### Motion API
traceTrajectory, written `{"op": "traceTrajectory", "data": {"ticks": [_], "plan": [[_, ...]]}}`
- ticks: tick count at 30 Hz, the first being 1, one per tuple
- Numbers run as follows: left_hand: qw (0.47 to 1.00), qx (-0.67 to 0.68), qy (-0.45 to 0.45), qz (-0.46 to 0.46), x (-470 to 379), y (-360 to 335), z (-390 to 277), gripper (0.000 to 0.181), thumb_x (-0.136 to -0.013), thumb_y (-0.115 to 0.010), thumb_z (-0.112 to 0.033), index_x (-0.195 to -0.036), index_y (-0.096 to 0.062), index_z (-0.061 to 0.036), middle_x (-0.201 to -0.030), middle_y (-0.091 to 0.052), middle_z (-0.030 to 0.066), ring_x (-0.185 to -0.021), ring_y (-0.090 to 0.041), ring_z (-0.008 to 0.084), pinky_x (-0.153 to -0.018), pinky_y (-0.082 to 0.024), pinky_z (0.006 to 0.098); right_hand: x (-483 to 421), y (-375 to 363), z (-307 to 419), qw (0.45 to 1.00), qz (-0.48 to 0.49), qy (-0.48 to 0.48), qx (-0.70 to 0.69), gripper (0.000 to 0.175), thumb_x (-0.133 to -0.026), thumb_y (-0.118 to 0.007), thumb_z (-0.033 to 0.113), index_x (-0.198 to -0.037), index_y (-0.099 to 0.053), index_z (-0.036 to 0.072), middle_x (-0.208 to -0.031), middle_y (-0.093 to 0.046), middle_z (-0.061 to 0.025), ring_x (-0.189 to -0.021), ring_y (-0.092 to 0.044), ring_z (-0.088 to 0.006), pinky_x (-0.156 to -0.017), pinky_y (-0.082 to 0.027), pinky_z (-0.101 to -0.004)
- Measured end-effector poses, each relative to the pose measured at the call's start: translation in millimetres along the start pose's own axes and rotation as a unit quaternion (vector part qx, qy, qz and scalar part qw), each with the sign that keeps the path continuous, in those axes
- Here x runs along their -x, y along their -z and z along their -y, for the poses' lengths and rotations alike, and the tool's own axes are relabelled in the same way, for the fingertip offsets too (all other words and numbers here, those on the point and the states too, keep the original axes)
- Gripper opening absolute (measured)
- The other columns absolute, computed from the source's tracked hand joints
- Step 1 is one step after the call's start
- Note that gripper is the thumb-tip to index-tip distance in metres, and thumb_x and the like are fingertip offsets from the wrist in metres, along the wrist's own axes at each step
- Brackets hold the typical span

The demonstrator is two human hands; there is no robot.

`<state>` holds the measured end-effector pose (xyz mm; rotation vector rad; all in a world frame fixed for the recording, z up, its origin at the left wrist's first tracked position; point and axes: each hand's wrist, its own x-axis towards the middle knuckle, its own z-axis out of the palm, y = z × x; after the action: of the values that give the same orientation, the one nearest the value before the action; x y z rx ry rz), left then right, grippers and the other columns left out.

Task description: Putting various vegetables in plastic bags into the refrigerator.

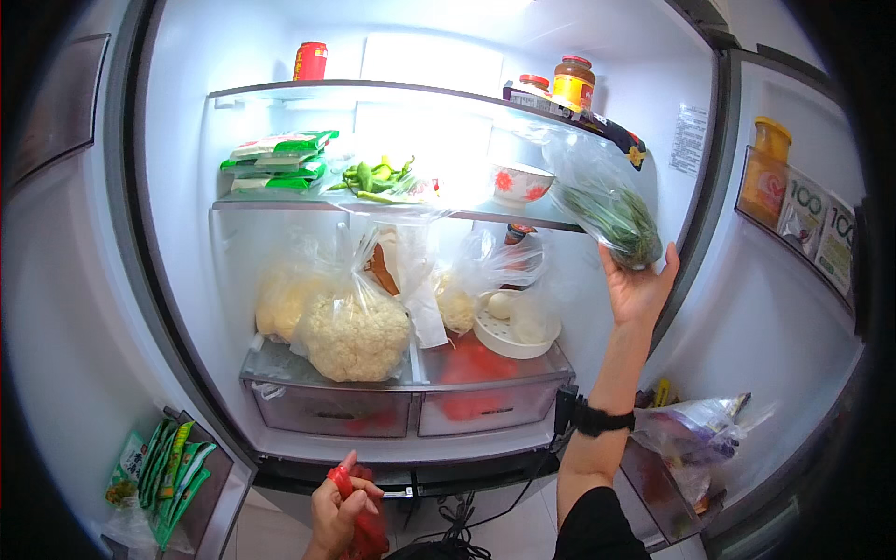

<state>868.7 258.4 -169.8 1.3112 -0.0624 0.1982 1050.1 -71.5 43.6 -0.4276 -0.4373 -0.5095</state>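
Note:
My right hand [635, 290] reaches up at the right side of the open refrigerator, its palm and fingers against the lower end of a clear plastic bag of green leafy vegetables [619, 217]. The bag's end juts over the middle shelf's front edge. Low in front of me, my left hand [339, 514] grips a red plastic bag [364, 528]; what it contains cannot be seen. Left of the vegetables on that shelf stand a bowl with red flowers [519, 183], green peppers [378, 175] and a stack of green-and-white packets [280, 161].
Below are a bagged cauliflower [358, 336], a white perforated tray with eggs [514, 343] and two drawers [332, 411]. A red can [310, 61] and a jar [574, 82] stand above. Both doors are open, with green packets [168, 469] and a yellow-lidded jar [768, 168]. Cables [455, 525] hang below.

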Motion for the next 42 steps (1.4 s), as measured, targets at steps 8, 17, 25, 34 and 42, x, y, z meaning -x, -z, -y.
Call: {"op": "traceTrajectory", "data": {"ticks": [8,17,25,34,42], "plan": [[1.000,0.001,-0.003,0.014,-6.6,-1.9,-2.3,0.059,-0.075,-0.047,-0.012,-0.127,-0.027,0.0104,-0.080,-0.059,0.0123,-0.064,-0.053,0.0100,-0.065,-0.044,0.0222,-88.2,22.3,-29.0,0.963,-0.103,0.159,0.192,0.032,-0.077,-0.063,0.008,-0.105,-0.047,0.007,-0.097,-0.053,-0.0076,-0.085,-0.054,-0.0211,-0.060,-0.051,-0.0326],[0.999,-0.042,0.017,0.026,-6.3,2.4,-8.2,0.052,-0.079,-0.052,-0.011,-0.123,-0.034,0.0102,-0.078,-0.062,0.0072,-0.062,-0.051,0.0073,-0.065,-0.043,0.0221,-145.4,41.3,-45.0,0.695,-0.211,0.139,0.673,0.053,-0.072,-0.064,0.032,-0.104,-0.052,-0.008,-0.106,-0.054,-0.0209,-0.101,-0.050,-0.0321,-0.085,-0.038,-0.0421],[0.994,-0.107,-0.008,0.026,-25.9,-2.5,-49.7,0.043,-0.081,-0.053,-0.012,-0.118,-0.043,0.0075,-0.073,-0.061,0.0046,-0.059,-0.050,0.0049,-0.060,-0.043,0.0197,68.6,-5.7,-101.3,0.883,0.217,0.173,0.380,0.065,-0.068,-0.070,0.020,-0.121,-0.036,0.003,-0.106,-0.046,-0.0076,-0.097,-0.045,-0.0195,-0.087,-0.036,-0.0346],[0.974,-0.132,-0.129,0.130,-53.6,-58.5,-149.1,0.036,-0.082,-0.046,-0.012,-0.114,-0.048,0.0048,-0.068,-0.059,0.0030,-0.054,-0.047,0.0033,-0.050,-0.038,0.0161,239.2,69.8,-191.7,0.631,0.585,-0.306,0.407,0.120,-0.052,-0.080,0.032,-0.133,0.002,-0.002,-0.137,-0.008,-0.0190,-0.129,-0.012,-0.0280,-0.103,-0.017,-0.0338],[0.940,-0.179,-0.213,0.198,-52.3,-87.3,-208.3,0.033,-0.083,-0.051,-0.013,-0.110,-0.050,0.0052,-0.067,-0.056,-0.0004,-0.059,-0.047,0.0017,-0.052,-0.038,0.0162,280.4,56.8,-172.2,0.708,0.075,-0.699,-0.062,0.083,-0.069,-0.064,0.047,-0.130,-0.024,0.007,-0.129,-0.034,-0.0136,-0.117,-0.036,-0.0308,-0.093,-0.031,-0.0459]]}}
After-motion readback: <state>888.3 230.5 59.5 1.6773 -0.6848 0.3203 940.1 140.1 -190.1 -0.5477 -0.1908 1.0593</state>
